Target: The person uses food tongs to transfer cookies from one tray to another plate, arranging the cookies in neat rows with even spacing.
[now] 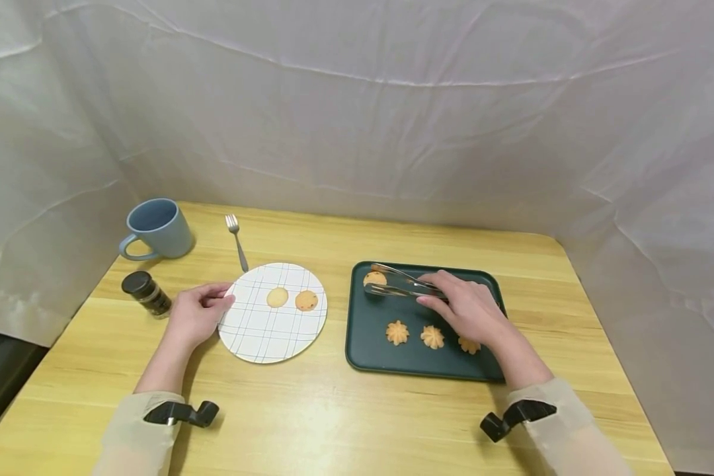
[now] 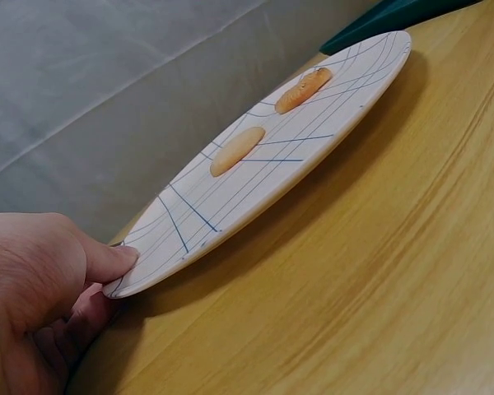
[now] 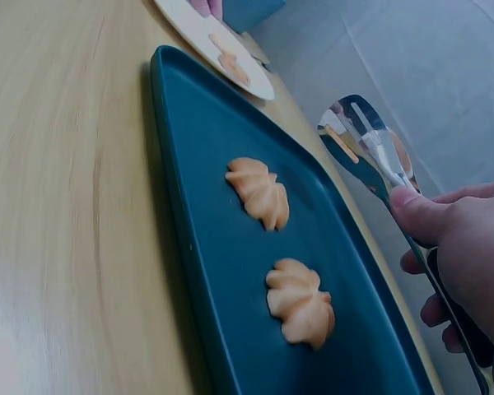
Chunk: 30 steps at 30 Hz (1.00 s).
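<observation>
A white plate [image 1: 256, 330] [image 2: 313, 156] with blue grid lines lies on the wooden table and carries two round cookies [image 1: 277, 297] [image 1: 306, 301]. My left hand [image 1: 198, 313] [image 2: 41, 288] pinches its left rim, thumb on top. On the dark green tray [image 1: 369, 330] [image 3: 198, 206] lie three flower-shaped cookies [image 1: 397, 332] [image 3: 258, 191] [image 3: 300, 300]. My right hand [image 1: 467, 308] [image 3: 453, 247] grips metal tongs [image 1: 395, 283] [image 3: 366, 152], whose tips are around a round cookie [image 1: 375, 279] at the tray's far left corner.
A blue mug [image 1: 157, 229] stands at the back left with a fork [image 1: 237, 242] beside it. A small dark-lidded spice jar [image 1: 146, 294] sits left of my left hand. White cloth walls close in the table on three sides.
</observation>
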{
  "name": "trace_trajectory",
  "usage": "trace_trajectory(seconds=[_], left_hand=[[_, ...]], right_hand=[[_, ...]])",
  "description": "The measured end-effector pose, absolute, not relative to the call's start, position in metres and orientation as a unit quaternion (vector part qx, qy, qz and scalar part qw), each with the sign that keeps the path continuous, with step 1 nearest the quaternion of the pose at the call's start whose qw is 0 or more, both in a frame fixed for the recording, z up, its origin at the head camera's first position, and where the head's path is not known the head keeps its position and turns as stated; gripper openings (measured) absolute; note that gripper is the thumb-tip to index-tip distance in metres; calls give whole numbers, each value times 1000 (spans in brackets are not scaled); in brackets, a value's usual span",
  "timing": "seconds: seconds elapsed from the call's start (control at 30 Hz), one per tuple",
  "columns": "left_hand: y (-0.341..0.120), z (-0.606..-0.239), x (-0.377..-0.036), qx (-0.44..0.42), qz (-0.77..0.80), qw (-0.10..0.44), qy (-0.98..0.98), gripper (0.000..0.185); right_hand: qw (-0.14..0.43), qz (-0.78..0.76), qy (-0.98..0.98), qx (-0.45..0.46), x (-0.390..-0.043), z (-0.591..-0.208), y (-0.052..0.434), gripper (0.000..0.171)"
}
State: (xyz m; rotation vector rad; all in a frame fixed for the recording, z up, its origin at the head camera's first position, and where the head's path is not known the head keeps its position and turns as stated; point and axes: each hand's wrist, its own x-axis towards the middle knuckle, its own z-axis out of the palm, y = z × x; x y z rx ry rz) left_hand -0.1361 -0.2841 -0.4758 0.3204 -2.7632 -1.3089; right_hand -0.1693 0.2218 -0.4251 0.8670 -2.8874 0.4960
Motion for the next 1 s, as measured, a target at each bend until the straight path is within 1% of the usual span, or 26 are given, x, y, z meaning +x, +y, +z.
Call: trace_trajectory(seconds=[0.53, 1.0], left_hand=[[-284, -473, -136, 102, -431, 30, -896, 36], [-286, -475, -136, 98, -434, 26, -895, 36]], right_hand=[[27, 174, -936, 304, -173, -418, 180, 49], [28, 182, -925, 332, -181, -421, 144, 48]])
